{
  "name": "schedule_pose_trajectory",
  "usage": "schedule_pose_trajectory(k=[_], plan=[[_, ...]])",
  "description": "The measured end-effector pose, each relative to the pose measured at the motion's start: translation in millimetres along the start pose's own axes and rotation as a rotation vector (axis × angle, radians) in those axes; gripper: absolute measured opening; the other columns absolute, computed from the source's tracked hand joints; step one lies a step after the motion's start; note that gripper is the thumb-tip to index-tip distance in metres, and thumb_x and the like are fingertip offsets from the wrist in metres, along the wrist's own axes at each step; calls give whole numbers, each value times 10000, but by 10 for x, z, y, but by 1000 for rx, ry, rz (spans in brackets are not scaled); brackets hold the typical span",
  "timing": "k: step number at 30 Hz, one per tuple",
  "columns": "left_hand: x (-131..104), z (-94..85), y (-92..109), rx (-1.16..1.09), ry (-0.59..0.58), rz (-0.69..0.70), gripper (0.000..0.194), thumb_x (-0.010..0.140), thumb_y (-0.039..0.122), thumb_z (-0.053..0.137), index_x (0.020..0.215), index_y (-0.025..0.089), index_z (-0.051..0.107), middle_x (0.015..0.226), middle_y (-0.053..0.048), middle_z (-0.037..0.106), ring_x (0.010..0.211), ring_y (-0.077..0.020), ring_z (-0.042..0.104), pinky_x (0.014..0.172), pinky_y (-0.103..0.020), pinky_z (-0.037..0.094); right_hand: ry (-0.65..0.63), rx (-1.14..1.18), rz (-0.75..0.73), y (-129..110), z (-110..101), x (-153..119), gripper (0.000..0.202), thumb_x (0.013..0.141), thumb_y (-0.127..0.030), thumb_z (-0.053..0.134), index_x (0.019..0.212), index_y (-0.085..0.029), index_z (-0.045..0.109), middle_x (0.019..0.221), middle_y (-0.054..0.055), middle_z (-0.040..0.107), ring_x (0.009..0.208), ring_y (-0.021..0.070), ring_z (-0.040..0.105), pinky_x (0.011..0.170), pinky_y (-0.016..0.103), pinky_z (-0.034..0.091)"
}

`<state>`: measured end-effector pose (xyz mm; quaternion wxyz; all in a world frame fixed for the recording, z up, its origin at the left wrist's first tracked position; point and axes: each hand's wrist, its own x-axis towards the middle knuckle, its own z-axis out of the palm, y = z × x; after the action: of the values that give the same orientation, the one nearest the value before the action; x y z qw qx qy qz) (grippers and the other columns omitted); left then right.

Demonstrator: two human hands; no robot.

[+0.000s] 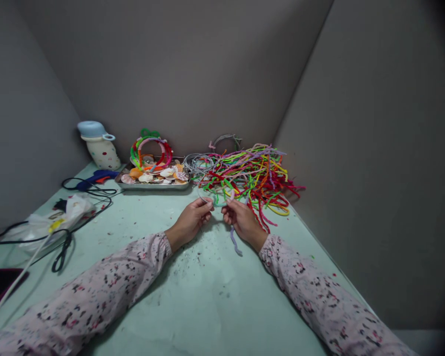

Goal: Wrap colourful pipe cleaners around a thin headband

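Note:
My left hand (193, 220) is closed in a pinch on a thin grey wire (201, 198) that curves up from the fingertips. My right hand (244, 222), a short way to the right, is also closed and pinches a fuzzy pipe cleaner. Between the two hands stretches a teal-green fuzzy length (219, 203), which looks wrapped on the wire. A pale pink end (232, 194) sticks up by the right fingertips. Below that hand, a lilac pipe cleaner (235, 242) hangs or lies against the table; its upper part is hidden.
Behind my hands lies a tangled heap of coloured pipe cleaners (259, 173) beside coiled grey wire (200, 164). A metal tray (154, 187) holds shells and fuzzy wrapped rings (134, 148). Leftward are a bottle (103, 152), blue-handled tool (89, 182), black cable (62, 257) and plastic bag (76, 210).

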<state>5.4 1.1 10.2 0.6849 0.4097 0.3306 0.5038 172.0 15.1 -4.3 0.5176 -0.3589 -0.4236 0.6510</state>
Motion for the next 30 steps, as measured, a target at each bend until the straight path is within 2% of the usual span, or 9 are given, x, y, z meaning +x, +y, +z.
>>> schedule_pose_trajectory(k=[5,13,23,30], plan=[[2,8,-4,11,39,-6,250,732,263,719,913,156,585,740,19,551,512,-27,473,452,-138,347,-1,13,3,-7,5,-2,226,779,-376,628,728,-162,573,625,-13,619,433,59,519,390,175,353],[-3,-7,-2,-8,-16,-4,240,739,278,720,892,166,572,722,29,534,524,-28,477,467,-133,357,0,12,3,-7,5,-8,228,778,-378,633,726,-163,576,625,-8,617,439,64,518,389,177,355],[-4,9,-7,1,17,19,283,708,280,744,918,159,599,729,21,555,517,-31,477,469,-144,360,-32,-6,-36,-24,11,-27,266,760,-422,675,759,-175,576,675,-25,613,463,52,505,409,169,362],[-7,30,-4,23,45,5,320,709,282,725,971,156,592,726,10,578,520,-42,491,480,-160,361,14,54,-32,-11,4,-6,237,745,-379,690,766,-177,570,664,-25,617,453,52,504,401,171,354]])
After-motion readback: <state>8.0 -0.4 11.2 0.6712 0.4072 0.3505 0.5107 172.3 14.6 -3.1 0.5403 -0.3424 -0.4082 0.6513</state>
